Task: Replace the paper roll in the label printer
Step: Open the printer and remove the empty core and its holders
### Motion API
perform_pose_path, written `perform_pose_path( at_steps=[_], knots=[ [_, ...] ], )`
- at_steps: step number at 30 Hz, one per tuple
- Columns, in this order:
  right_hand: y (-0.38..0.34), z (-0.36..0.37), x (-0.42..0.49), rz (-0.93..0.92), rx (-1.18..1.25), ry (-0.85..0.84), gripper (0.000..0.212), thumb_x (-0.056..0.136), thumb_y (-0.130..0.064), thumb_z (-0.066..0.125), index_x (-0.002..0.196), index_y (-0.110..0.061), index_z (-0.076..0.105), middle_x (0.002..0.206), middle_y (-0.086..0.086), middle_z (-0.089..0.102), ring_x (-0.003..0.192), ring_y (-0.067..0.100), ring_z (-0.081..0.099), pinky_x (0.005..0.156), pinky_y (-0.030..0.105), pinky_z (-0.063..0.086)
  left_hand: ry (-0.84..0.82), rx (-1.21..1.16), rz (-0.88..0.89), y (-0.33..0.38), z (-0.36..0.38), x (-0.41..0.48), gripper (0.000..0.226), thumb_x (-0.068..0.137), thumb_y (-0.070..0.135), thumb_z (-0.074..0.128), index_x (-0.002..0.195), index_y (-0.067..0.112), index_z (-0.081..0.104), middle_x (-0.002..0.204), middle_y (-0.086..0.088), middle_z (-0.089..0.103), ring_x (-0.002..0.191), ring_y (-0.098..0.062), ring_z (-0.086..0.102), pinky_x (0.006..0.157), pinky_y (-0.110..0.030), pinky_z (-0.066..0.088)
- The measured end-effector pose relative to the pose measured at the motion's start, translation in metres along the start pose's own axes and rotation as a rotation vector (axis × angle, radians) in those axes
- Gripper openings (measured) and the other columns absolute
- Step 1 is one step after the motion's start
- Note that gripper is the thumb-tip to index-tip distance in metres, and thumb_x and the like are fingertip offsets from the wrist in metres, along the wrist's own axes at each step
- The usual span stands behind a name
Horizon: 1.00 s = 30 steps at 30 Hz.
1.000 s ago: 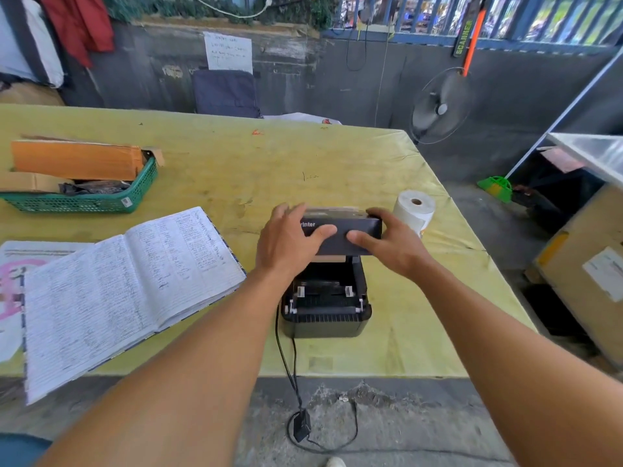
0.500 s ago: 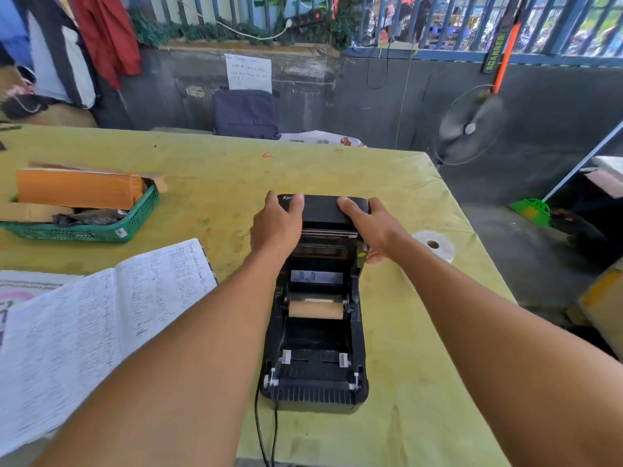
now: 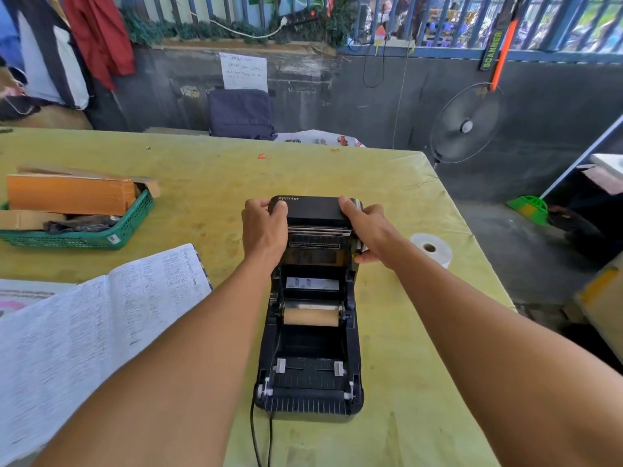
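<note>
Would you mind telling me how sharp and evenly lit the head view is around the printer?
Head view: soft daylight, no harsh glare; printer, left hand and right hand sharp; wide-angle tilts the railing bars; notebook writing blurs toward the left border.

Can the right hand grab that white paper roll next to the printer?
Probably yes. The white roll stands just beside the right hand with nothing between them; the hand must first release the printer lid.

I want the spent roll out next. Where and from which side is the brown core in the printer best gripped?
Probably at its bare middle, coming straight down from above. The core lies crosswise in the printer, lid raised, both ends caught between the side walls, so only its top and middle are free.
</note>
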State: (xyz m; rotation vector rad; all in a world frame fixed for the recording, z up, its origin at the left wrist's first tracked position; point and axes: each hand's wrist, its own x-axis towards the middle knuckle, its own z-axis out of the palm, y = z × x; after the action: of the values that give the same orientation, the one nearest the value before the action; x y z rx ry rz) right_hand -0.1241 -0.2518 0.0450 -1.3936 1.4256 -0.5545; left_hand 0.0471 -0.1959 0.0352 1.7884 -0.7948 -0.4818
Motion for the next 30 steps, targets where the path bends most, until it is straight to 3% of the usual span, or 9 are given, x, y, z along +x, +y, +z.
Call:
perform_pose_path(
  at_steps=[6, 9, 11, 13, 15, 18, 21, 25, 30],
  knots=[
    [0.029, 0.005, -0.021, 0.045, 0.188, 0.126, 0.079, 0.094, -0.071, 0.024, 0.145, -0.012, 0.035, 0.139, 0.015, 0.051, 0.117, 0.034, 0.055, 0.081, 0.044, 0.053, -0.088, -0.122, 0.049, -0.023, -0.023, -0.019, 0.047, 0.098, 0.031, 0.038, 0.142, 0.018, 0.05, 0.142, 0.002, 0.055, 0.117, -0.013, 0.052, 0.089, -0.02, 0.037],
    [0.05, 0.016, -0.039, 0.071, 0.178, 0.243, 0.067, 0.1, -0.06, 0.025, 0.143, -0.01, 0.038, 0.127, 0.016, 0.057, 0.1, 0.031, 0.063, 0.074, 0.041, 0.055, 0.002, -0.088, -0.045, -0.034, -0.031, -0.024, 0.041, 0.098, 0.034, 0.04, 0.133, 0.015, 0.05, 0.12, -0.004, 0.065, 0.094, -0.02, 0.057, 0.077, -0.033, 0.043],
    [0.068, 0.023, -0.053, 0.078, 0.116, 0.265, 0.048, 0.102, -0.043, 0.038, 0.133, -0.007, 0.047, 0.108, 0.015, 0.063, 0.084, 0.026, 0.067, 0.07, 0.04, 0.058, 0.013, 0.03, -0.06, -0.05, -0.036, -0.029, 0.031, 0.096, 0.016, 0.043, 0.126, 0.015, 0.051, 0.115, -0.008, 0.066, 0.084, -0.02, 0.058, 0.069, -0.034, 0.047],
    [0.09, 0.03, -0.066, 0.083, -0.055, 0.183, 0.03, 0.099, -0.025, 0.054, 0.124, -0.01, 0.055, 0.092, 0.011, 0.066, 0.072, 0.021, 0.066, 0.064, 0.036, 0.058, -0.159, 0.266, -0.041, -0.073, -0.043, -0.038, 0.04, 0.09, 0.0, 0.047, 0.127, 0.014, 0.054, 0.122, -0.009, 0.062, 0.088, -0.021, 0.056, 0.071, -0.032, 0.046],
    [0.107, 0.038, -0.075, 0.062, -0.252, 0.057, 0.035, 0.093, -0.013, 0.064, 0.126, -0.016, 0.054, 0.092, 0.015, 0.069, 0.073, 0.025, 0.067, 0.061, 0.035, 0.056, -0.41, 0.449, 0.017, -0.097, -0.047, -0.047, 0.054, 0.083, -0.004, 0.056, 0.134, 0.015, 0.053, 0.126, -0.011, 0.059, 0.091, -0.019, 0.052, 0.073, -0.029, 0.044],
    [0.118, 0.046, -0.077, -0.034, -0.454, -0.047, 0.062, 0.088, -0.014, 0.073, 0.143, -0.022, 0.045, 0.108, 0.011, 0.065, 0.088, 0.024, 0.062, 0.083, 0.042, 0.055, -0.627, 0.51, 0.1, -0.116, -0.048, -0.054, 0.073, 0.078, 0.002, 0.07, 0.144, 0.021, 0.045, 0.13, -0.015, 0.054, 0.104, -0.025, 0.058, 0.088, -0.035, 0.051],
    [0.119, 0.046, -0.066, -0.092, -0.589, -0.052, 0.07, 0.087, -0.02, 0.075, 0.148, -0.023, 0.041, 0.137, 0.013, 0.059, 0.112, 0.03, 0.061, 0.096, 0.04, 0.048, -0.665, 0.502, 0.111, -0.12, -0.045, -0.053, 0.079, 0.08, 0.012, 0.078, 0.149, 0.024, 0.04, 0.136, -0.015, 0.049, 0.12, -0.031, 0.055, 0.105, -0.045, 0.045],
    [0.123, 0.044, -0.047, -0.116, -0.645, -0.063, 0.057, 0.087, -0.029, 0.074, 0.139, -0.029, 0.052, 0.131, 0.008, 0.063, 0.098, 0.025, 0.061, 0.078, 0.03, 0.044, -0.646, 0.534, 0.141, -0.12, -0.036, -0.05, 0.064, 0.086, 0.018, 0.074, 0.144, 0.024, 0.047, 0.135, -0.015, 0.049, 0.122, -0.032, 0.053, 0.106, -0.044, 0.043],
    [0.13, 0.042, -0.03, -0.153, -0.627, -0.13, 0.043, 0.088, -0.031, 0.074, 0.129, -0.027, 0.062, 0.11, -0.001, 0.065, 0.086, 0.018, 0.057, 0.066, 0.028, 0.042, -0.609, 0.543, 0.17, -0.126, -0.029, -0.053, 0.035, 0.09, 0.022, 0.068, 0.125, 0.023, 0.063, 0.114, -0.007, 0.054, 0.107, -0.026, 0.056, 0.089, -0.027, 0.038]
  ],
)
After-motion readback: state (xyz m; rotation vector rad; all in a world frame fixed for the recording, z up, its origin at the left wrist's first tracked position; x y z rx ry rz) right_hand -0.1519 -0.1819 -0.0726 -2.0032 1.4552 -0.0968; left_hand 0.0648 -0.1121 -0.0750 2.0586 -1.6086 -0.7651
